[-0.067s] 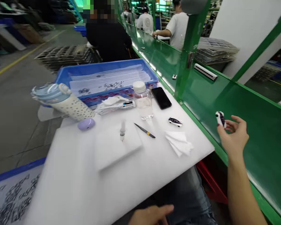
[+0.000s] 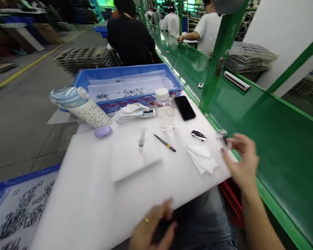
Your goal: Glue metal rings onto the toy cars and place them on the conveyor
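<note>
My right hand [image 2: 241, 158] pinches a small white-and-black toy car [image 2: 222, 137] between thumb and fingers, over the table's right edge; both are smeared by motion. A second toy car [image 2: 199, 135] rests on the white tabletop [image 2: 88, 194], left of that hand. Below it lie folded white cloths [image 2: 202, 159]. At the bottom, my left hand [image 2: 155, 225] is by the near table edge above my lap, its thumb and fingers apart with a dark gap between them and nothing visible held. Tweezers [image 2: 165, 143] and a small clear tube [image 2: 141, 140] on a white foam block [image 2: 130, 161] are farther in.
A clear bottle [image 2: 165, 113], a black phone [image 2: 184, 108], a tumbler [image 2: 80, 107], a purple case [image 2: 103, 132] and a blue bin [image 2: 122, 71] line the far side. The green conveyor [image 2: 281, 149] runs along the right behind a post [image 2: 219, 66]. Co-workers sit ahead.
My right hand has carried the toy car left from above the green conveyor to the table's edge. My left hand has come up farther into view. The whole view has shifted slightly.
</note>
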Demonstrator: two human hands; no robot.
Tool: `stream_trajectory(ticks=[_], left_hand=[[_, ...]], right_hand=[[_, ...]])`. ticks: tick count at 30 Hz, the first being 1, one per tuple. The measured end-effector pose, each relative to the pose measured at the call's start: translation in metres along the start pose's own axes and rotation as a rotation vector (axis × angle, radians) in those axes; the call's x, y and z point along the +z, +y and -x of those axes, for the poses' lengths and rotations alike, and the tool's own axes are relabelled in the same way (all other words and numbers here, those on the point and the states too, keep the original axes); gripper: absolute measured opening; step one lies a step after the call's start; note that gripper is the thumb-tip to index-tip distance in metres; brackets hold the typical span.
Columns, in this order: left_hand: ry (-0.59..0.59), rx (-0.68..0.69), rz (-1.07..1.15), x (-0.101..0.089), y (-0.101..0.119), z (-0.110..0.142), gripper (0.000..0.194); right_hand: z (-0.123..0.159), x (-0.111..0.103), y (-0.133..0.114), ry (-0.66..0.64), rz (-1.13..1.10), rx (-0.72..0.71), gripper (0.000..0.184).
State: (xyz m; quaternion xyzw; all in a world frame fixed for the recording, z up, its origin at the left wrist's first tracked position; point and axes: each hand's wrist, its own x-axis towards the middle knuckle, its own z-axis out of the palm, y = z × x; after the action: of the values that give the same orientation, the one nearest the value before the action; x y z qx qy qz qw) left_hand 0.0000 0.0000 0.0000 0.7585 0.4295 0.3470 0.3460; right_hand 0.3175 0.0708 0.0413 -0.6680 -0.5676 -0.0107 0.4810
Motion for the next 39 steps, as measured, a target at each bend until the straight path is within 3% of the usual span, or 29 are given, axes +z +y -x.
stream_trajectory(ticks=[1,2,3,6,8,10,12,14,18,21,25,31,34,39], left_hand=[[0.252,-0.026,-0.189,-0.004,0.005,-0.007,0.057],[0.399,-0.057,-0.342,-0.006,0.008,-0.013,0.062],[0.460,-0.081,-0.450,-0.008,0.009,-0.019,0.065],[0.367,-0.137,-0.534,-0.010,0.003,-0.022,0.061],[0.343,-0.130,-0.523,-0.007,-0.002,-0.014,0.054],[0.378,-0.118,-0.519,-0.001,-0.004,-0.006,0.048],[0.421,-0.114,-0.518,0.007,-0.002,-0.002,0.045],[0.406,-0.080,-0.480,0.012,0.000,-0.006,0.045],[0.235,-0.001,-0.439,0.010,0.003,-0.024,0.053],[0.185,0.044,-0.510,0.004,0.002,-0.035,0.058],[0.225,0.040,-0.454,0.002,0.005,-0.044,0.058],[0.321,-0.106,-0.273,0.006,0.018,-0.056,0.043],[0.382,-0.177,-0.153,0.007,0.018,-0.063,0.039],[0.381,-0.221,-0.023,0.004,0.014,-0.067,0.035]], right_hand=[[0.012,0.018,-0.024,-0.162,-0.125,-0.193,0.044],[0.023,0.035,-0.045,-0.357,-0.241,-0.356,0.043],[0.032,0.050,-0.063,-0.550,-0.321,-0.485,0.043],[0.042,0.082,-0.091,-0.935,-0.400,-0.730,0.038],[0.031,0.090,-0.095,-1.055,-0.365,-0.764,0.030],[0.011,0.094,-0.098,-1.035,-0.315,-0.624,0.026],[-0.011,0.101,-0.105,-0.946,-0.303,-0.391,0.037],[-0.029,0.113,-0.117,-0.934,-0.325,-0.249,0.046],[-0.043,0.140,-0.138,-1.092,-0.348,-0.297,0.021],[-0.043,0.145,-0.145,-1.127,-0.323,-0.335,0.018],[-0.040,0.141,-0.145,-1.163,-0.430,-0.350,0.023],[-0.037,0.146,-0.131,-1.213,-0.670,-0.339,0.013],[-0.035,0.134,-0.131,-1.164,-0.933,-0.236,0.017],[-0.011,0.082,-0.141,-0.851,-1.194,0.038,0.027]])
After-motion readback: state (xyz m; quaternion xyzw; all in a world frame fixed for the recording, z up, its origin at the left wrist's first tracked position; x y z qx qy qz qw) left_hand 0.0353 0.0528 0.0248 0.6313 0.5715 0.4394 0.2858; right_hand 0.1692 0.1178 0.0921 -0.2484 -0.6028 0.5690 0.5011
